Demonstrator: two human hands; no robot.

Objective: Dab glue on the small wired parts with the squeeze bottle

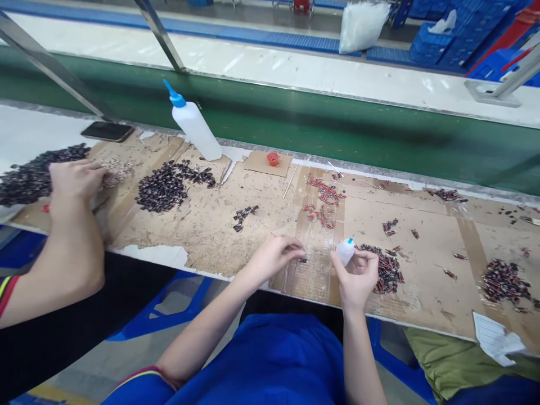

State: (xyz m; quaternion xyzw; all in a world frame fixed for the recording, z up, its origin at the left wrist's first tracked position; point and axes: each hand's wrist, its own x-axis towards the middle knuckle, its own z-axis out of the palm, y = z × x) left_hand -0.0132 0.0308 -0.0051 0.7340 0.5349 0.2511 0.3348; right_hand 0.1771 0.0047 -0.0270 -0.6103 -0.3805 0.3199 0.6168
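Note:
My right hand [356, 275] grips a small white squeeze bottle [345, 253] with a blue tip, which points up. To its left, my left hand [274, 256] has thumb and fingers pinched together at a small dark part [302, 260] just over the cardboard. A pile of small dark-and-red parts [386, 271] lies right beside my right hand, partly hidden by it. Beyond both hands are loose red-and-dark pieces [324, 191], and a few dark parts [244, 216] lie farther left.
Cardboard [215, 236] covers the bench. A large white bottle [196, 129] with a blue nozzle stands behind a dark heap [162, 188]. Near the back are a red cup [273, 159] and a thin stick [290, 181]. A co-worker's hand [76, 180] reaches into parts at left.

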